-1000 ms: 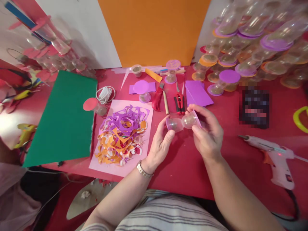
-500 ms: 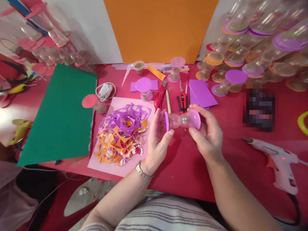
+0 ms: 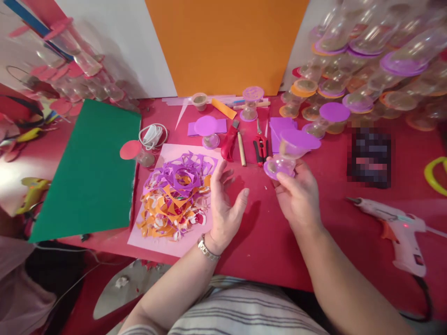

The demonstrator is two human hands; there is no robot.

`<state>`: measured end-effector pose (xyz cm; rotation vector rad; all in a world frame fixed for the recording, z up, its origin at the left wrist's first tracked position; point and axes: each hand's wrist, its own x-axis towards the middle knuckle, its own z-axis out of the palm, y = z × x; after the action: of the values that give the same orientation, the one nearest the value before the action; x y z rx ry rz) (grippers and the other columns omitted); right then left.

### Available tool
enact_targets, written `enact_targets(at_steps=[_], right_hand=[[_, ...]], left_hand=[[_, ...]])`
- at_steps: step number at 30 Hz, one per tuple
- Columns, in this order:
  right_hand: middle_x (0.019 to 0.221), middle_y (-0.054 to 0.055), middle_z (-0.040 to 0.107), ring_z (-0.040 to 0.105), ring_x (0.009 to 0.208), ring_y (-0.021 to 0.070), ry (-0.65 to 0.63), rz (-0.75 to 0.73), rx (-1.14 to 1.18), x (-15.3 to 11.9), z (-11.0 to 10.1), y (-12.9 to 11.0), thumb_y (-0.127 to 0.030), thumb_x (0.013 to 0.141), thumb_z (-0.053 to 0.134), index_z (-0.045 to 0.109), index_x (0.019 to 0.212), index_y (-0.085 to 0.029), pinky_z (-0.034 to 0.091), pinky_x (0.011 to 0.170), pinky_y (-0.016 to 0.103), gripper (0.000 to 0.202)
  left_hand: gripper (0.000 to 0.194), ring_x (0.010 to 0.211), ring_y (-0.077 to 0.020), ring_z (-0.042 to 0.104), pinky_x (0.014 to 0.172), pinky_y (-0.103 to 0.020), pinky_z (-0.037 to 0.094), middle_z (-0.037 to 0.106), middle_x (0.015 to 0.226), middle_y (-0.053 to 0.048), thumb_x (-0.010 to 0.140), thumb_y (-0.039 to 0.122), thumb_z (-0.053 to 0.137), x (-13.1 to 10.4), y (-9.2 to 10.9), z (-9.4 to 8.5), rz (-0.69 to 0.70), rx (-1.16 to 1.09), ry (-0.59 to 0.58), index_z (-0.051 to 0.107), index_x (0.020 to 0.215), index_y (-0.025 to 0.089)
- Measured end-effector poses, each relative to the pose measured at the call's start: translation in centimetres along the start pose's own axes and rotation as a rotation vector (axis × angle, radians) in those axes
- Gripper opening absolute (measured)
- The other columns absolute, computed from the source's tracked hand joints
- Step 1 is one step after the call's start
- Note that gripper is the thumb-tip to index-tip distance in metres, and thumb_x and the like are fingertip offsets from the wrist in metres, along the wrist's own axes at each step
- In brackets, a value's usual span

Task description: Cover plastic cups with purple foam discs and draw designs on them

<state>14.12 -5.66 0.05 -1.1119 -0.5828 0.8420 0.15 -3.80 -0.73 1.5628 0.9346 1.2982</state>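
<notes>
though tilted, hourglass (image 3: 286, 163) (sand (image 3: 273, 165) inside)

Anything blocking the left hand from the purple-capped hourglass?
Nothing visible does. The left hand is open, apart from the purple-capped hourglass in the right hand; the wooden stick and red-black pliers lie on the table beyond the gap.

The right grip (image 3: 298, 197) holds a purple-capped hourglass (image 3: 287, 152).
</notes>
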Motion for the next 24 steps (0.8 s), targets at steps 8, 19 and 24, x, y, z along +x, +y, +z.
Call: enact_targets(at_steps=[8,19,24], right_hand=[[0.098,-0.002,0.069,0.066,0.097,0.0160,0.021,0.015,0.165,0.4,0.2,-1.0,-0.025,0.068,0.073,0.063,0.090,-0.026,0.050,0.100,0.037,0.025],[0.116,0.000,0.064,0.063,0.111,0.0203,0.029,-0.248,-0.141,-0.1,0.0,0.1,-0.030,0.074,0.074,0.058,0.113,-0.033,0.051,0.101,0.045,0.043],[0.118,0.000,0.064,0.063,0.112,0.0201,-0.024,-0.222,-0.136,-0.1,-0.2,0.2,-0.029,0.077,0.071,0.058,0.112,-0.033,0.049,0.104,0.046,0.037]], left_hand=[[0.042,0.115,-0.0208,0.055,0.099,-0.038,0.048,0.051,0.133,-0.009,0.090,0.028,0.061,0.0,0.0,0.0,-0.005,-0.014,-0.030,0.049,0.130,0.029],[0.037,0.115,-0.0211,0.055,0.097,-0.037,0.048,0.051,0.132,-0.009,0.090,0.026,0.060,0.0,0.2,0.0,-0.027,0.012,-0.094,0.050,0.126,0.026],[0.038,0.115,-0.0208,0.055,0.096,-0.037,0.048,0.051,0.132,-0.009,0.090,0.025,0.059,0.0,0.3,0.0,-0.010,-0.003,-0.103,0.049,0.126,0.027]])
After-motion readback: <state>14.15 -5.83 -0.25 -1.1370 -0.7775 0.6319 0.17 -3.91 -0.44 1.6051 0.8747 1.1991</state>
